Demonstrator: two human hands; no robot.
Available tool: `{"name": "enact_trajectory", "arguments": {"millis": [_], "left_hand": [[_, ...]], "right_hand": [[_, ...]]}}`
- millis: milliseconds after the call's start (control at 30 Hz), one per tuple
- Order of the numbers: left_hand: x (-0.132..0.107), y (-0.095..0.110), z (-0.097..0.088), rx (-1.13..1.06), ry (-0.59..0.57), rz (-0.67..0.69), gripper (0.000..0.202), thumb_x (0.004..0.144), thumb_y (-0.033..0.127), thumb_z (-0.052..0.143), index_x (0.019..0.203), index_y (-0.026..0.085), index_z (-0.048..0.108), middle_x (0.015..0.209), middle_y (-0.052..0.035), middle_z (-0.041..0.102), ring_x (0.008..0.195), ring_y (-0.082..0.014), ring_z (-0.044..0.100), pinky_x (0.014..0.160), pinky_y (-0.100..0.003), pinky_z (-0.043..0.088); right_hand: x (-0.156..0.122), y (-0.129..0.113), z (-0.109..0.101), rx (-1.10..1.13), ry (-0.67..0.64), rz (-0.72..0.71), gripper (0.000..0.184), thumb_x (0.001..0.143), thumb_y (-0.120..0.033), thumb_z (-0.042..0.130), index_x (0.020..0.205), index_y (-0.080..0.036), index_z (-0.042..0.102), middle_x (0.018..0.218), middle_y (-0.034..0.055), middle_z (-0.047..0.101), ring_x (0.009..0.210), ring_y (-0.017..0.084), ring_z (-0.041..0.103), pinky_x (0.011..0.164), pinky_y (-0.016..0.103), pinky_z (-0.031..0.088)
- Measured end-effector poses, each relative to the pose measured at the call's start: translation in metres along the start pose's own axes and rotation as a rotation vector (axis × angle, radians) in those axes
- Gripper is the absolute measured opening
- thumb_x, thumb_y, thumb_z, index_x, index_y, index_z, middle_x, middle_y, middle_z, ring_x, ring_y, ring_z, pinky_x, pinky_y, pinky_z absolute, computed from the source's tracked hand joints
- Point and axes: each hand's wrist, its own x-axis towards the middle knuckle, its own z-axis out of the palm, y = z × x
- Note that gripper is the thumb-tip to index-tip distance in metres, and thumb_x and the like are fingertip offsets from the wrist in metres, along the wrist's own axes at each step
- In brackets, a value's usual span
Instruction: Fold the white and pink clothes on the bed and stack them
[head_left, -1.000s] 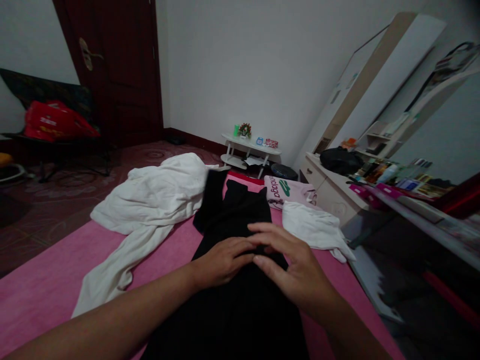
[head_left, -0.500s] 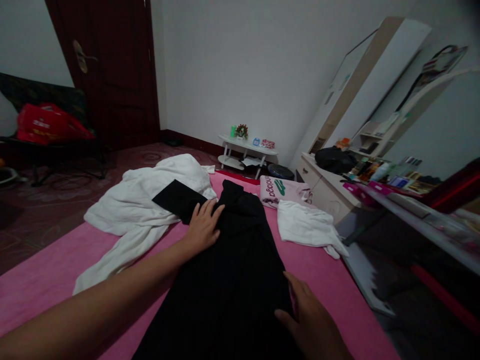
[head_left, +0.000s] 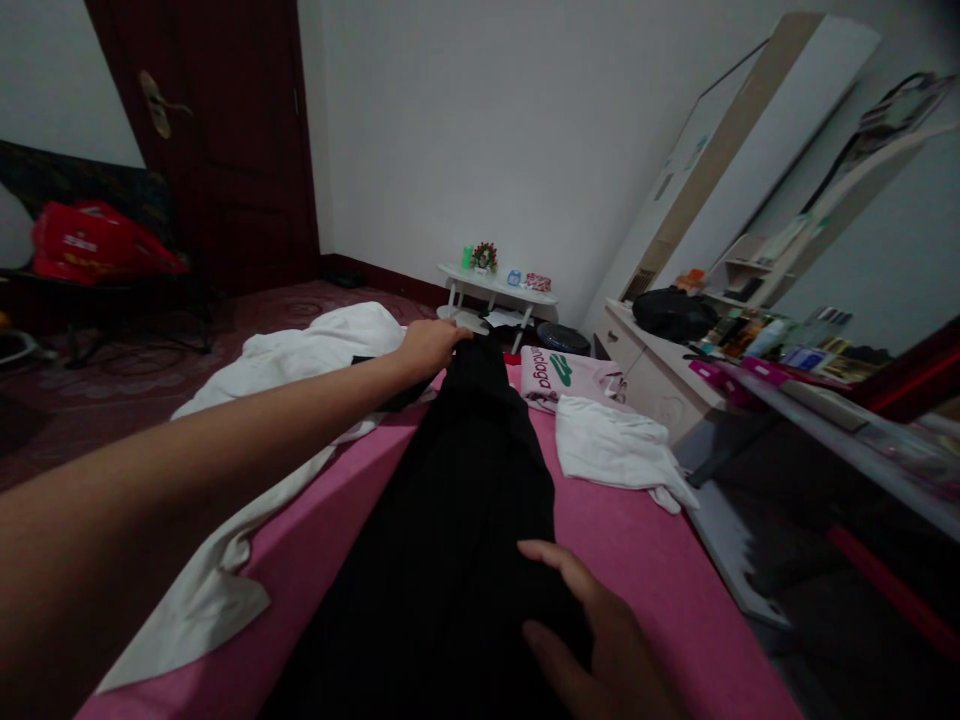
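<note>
A long black garment (head_left: 457, 520) lies stretched away from me on the pink bedspread (head_left: 637, 590); its exact kind I cannot tell. My left hand (head_left: 433, 348) reaches out to its narrow far end, with fingers closed on the cloth there. Near the right edge of the garment rests my right hand (head_left: 600, 630), thumb and forefinger apart. Beneath my left forearm, a black flap (head_left: 397, 395) of the cloth is partly hidden. A white garment (head_left: 322, 340) spreads out on the left, one long end trailing toward me.
A folded pink printed shirt (head_left: 562, 378) and a folded white garment (head_left: 619, 455) lie on the right of the bed. Alongside stands a dresser (head_left: 660, 385) loaded with bottles. Beyond the bed is a small white table (head_left: 495, 285); a red bag (head_left: 105, 243) sits at left.
My left hand has moved forward from the middle of the black garment to its far end and gripped it. The far end looks straighter, and my right hand has shifted slightly left.
</note>
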Motion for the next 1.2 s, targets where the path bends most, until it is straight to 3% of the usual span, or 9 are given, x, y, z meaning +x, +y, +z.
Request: {"name": "enact_trajectory", "arguments": {"millis": [133,333,500,667,733,800,933,1067,1200], "left_hand": [[0.019,-0.014,-0.012,0.052,0.023,0.026,0.039,0.089,0.016,0.041,0.12,0.026,0.063,0.111,-0.0081,0.059,0.102,-0.0254,0.057,0.084,-0.037,0.04],[-0.01,-0.028,0.003,0.323,0.0,-0.001,0.028,0.085,0.01,0.045,0.088,0.014,0.073,0.108,-0.0143,0.06,0.112,-0.0302,0.047,0.101,-0.051,0.027],[-0.051,0.028,0.02,0.069,0.04,0.229,0.03,0.085,0.017,0.048,0.105,0.019,0.07,0.128,-0.0109,0.055,0.127,-0.0264,0.041,0.114,-0.048,0.015],[-0.099,0.084,0.07,-0.22,-0.161,0.391,0.053,0.093,0.047,0.042,0.137,0.018,0.047,0.148,-0.0111,0.04,0.139,-0.0268,0.03,0.114,-0.046,0.02],[-0.112,0.091,0.089,-0.248,-0.24,0.337,0.059,0.093,0.049,0.04,0.143,0.017,0.039,0.152,-0.0125,0.032,0.141,-0.0284,0.026,0.113,-0.047,0.024],[-0.12,0.093,0.1,-0.268,-0.245,0.294,0.06,0.093,0.048,0.038,0.145,0.018,0.035,0.154,-0.0121,0.028,0.143,-0.0283,0.022,0.113,-0.047,0.024],[-0.124,0.093,0.1,-0.299,-0.183,0.246,0.058,0.094,0.05,0.036,0.145,0.02,0.035,0.154,-0.0111,0.028,0.143,-0.0276,0.022,0.114,-0.047,0.023],[-0.124,0.094,0.095,-0.336,-0.178,0.239,0.057,0.095,0.049,0.036,0.145,0.02,0.035,0.154,-0.0102,0.028,0.143,-0.0272,0.021,0.115,-0.047,0.022],[-0.123,0.093,0.094,-0.367,-0.198,0.237,0.058,0.095,0.05,0.036,0.145,0.021,0.035,0.155,-0.0093,0.026,0.144,-0.0269,0.019,0.115,-0.047,0.021]], "right_hand": [[0.016,-0.034,0.025,0.091,-0.185,-0.064,0.064,0.075,-0.019,0.058,0.137,-0.027,0.045,0.136,0.0075,0.053,0.123,0.025,0.052,0.102,0.042,0.044],[0.045,-0.031,0.077,0.18,-0.585,-0.191,0.1,0.054,-0.032,0.081,0.144,-0.03,0.036,0.126,0.0049,0.058,0.102,0.023,0.06,0.073,0.026,0.05],[0.052,-0.033,0.062,0.332,-0.621,-0.136,0.066,0.065,-0.037,0.078,0.127,-0.035,0.056,0.12,-0.0009,0.059,0.072,0.008,0.057,0.052,0.014,0.039],[0.081,-0.029,0.04,0.428,-0.826,0.011,0.038,0.074,-0.032,0.066,0.11,-0.02,0.068,0.074,-0.0017,0.064,0.052,0.006,0.054,0.048,0.015,0.038],[0.109,-0.016,0.03,0.403,-0.634,0.011,0.024,0.078,-0.028,0.057,0.093,-0.014,0.071,0.069,-0.0001,0.064,0.051,0.008,0.056,0.05,0.017,0.04],[0.148,0.002,0.016,0.312,-0.272,-0.053,0.021,0.08,-0.023,0.05,0.081,-0.013,0.069,0.073,0.0023,0.067,0.054,0.01,0.059,0.053,0.02,0.043],[0.238,0.039,-0.013,0.088,0.289,-0.066,0.021,0.074,-0.014,0.052,0.086,-0.014,0.07,0.083,0.0039,0.071,0.075,0.015,0.065,0.073,0.024,0.049],[0.308,0.062,-0.015,0.067,0.43,0.041,0.029,0.075,-0.012,0.048,0.096,-0.009,0.068,0.095,0.01,0.071,0.088,0.018,0.066,0.079,0.027,0.05],[0.341,0.074,0.01,0.046,0.383,0.125,0.038,0.078,-0.012,0.046,0.112,-0.009,0.062,0.086,0.008,0.071,0.075,0.016,0.067,0.068,0.026,0.052]]}}
